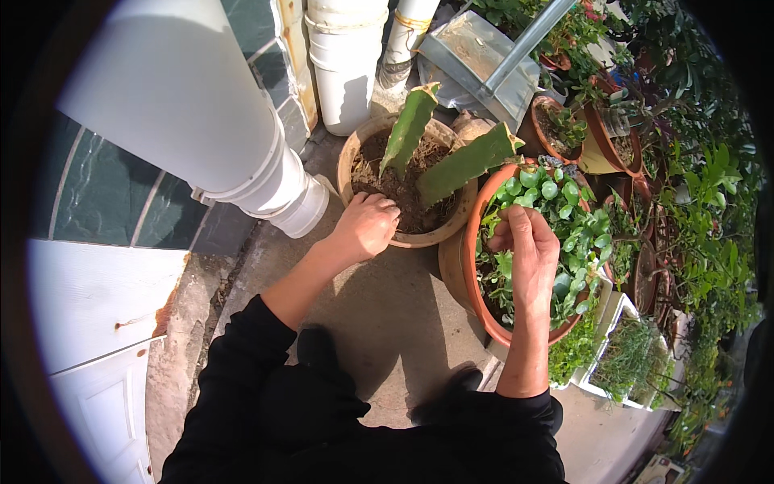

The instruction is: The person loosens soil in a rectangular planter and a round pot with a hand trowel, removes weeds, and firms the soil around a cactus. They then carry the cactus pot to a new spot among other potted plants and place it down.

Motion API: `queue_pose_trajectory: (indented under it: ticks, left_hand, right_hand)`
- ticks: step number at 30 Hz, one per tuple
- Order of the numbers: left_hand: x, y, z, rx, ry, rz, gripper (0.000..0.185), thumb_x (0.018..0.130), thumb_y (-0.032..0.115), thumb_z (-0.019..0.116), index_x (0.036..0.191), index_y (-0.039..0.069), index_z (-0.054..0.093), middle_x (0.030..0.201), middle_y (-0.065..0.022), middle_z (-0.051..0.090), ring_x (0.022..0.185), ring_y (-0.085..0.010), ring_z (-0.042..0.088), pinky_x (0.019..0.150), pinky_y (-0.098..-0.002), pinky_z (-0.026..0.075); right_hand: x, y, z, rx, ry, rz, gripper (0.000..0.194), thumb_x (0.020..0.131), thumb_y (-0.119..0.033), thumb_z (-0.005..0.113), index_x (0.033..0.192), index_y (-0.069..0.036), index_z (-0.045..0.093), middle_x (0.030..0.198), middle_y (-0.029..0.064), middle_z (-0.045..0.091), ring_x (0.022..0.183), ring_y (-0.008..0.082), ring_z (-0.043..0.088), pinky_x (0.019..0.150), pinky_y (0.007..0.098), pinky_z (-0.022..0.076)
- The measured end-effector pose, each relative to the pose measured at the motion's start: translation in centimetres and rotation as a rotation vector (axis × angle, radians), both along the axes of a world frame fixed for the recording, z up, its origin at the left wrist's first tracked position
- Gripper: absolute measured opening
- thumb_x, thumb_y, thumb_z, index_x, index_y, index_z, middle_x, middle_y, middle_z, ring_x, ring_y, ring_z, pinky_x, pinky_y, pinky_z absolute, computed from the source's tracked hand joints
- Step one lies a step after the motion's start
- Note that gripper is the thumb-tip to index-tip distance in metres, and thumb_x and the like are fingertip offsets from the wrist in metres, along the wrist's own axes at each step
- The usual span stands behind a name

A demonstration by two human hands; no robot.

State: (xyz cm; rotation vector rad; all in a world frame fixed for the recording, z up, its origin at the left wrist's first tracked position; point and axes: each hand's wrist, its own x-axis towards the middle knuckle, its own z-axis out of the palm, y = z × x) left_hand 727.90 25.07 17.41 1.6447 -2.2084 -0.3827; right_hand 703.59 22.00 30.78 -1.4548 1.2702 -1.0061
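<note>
My left hand [370, 225] bends over the near left rim of a round clay pot [346, 169], its fingertips at the brown soil [370, 172]. Whether they pinch anything there is hidden by the hand. Two thick green cactus stem cuttings stand in that soil: one cutting [406, 130] leans up and away, the other cutting [468, 166] tilts right across the rim. My right hand [532, 248] hovers over a round-leaved green plant [565, 196] in a larger terracotta pot [474, 260]. Its thumb and fingers are curled together, and I cannot see if something small is between them.
White plastic buckets [344, 66] and a large white pipe [199, 103] stand at the left by green tiles [121, 187]. Behind the cactus pot lies a metal dustpan [478, 54] with a long handle. Potted plants [556, 130] and a white planter box [604, 345] crowd the right side.
</note>
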Motion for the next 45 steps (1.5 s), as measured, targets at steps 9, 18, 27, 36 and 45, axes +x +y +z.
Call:
queue_pose_trajectory:
  ticks: [9,18,27,36,45]
  left_hand:
    - [2.6,-0.8,0.1,-0.203,-0.014,0.055,0.012,0.073,0.002,0.061,0.083,-0.003,0.064,0.098,-0.0142,0.062,0.103,-0.0314,0.057,0.100,-0.0451,0.039]
    - [3.9,-4.7,0.9,-0.172,-0.268,0.268,0.042,0.077,0.003,0.059,0.118,-0.007,0.059,0.140,-0.0164,0.043,0.138,-0.0345,0.032,0.113,-0.0523,0.026]
    - [4.3,-6.8,0.3,0.015,-0.315,0.272,0.038,0.081,0.015,0.063,0.118,0.007,0.066,0.148,-0.0083,0.039,0.143,-0.0349,0.023,0.111,-0.0638,0.018]
    - [4.2,-4.6,0.8,-0.003,-0.237,0.278,0.048,0.077,0.029,0.074,0.116,0.003,0.065,0.142,-0.0104,0.045,0.139,-0.0387,0.027,0.108,-0.0594,0.026]
    - [3.9,-5.1,0.3,-0.066,-0.156,0.338,0.043,0.075,0.023,0.075,0.112,0.002,0.066,0.125,-0.0060,0.056,0.116,-0.0324,0.045,0.090,-0.0435,0.042]
  right_hand:
    - [-2.0,-18.0,-3.9,-0.238,0.733,0.722,0.022,0.087,-0.001,0.062,0.109,0.001,0.063,0.097,0.0159,0.065,0.079,0.0329,0.063,0.073,0.0365,0.0512]
    - [7.6,-21.6,-5.7,0.590,0.474,0.858,0.033,0.091,-0.011,0.059,0.123,0.001,0.059,0.104,0.0092,0.066,0.093,0.0163,0.066,0.080,0.0283,0.0528]
    - [11.9,-20.5,-4.8,0.065,0.921,1.135,0.035,0.086,-0.022,0.062,0.112,0.001,0.066,0.098,0.0112,0.068,0.090,0.0199,0.063,0.081,0.0319,0.0487]
    - [11.3,-20.5,-5.9,0.540,0.732,1.097,0.024,0.082,-0.017,0.069,0.101,-0.002,0.070,0.086,0.0024,0.068,0.075,0.0106,0.060,0.067,0.0264,0.0489]
    - [12.5,-24.2,-15.9,0.087,0.476,1.089,0.035,0.093,-0.021,0.057,0.123,-0.003,0.057,0.113,0.0124,0.064,0.105,0.0245,0.058,0.094,0.0338,0.0451]
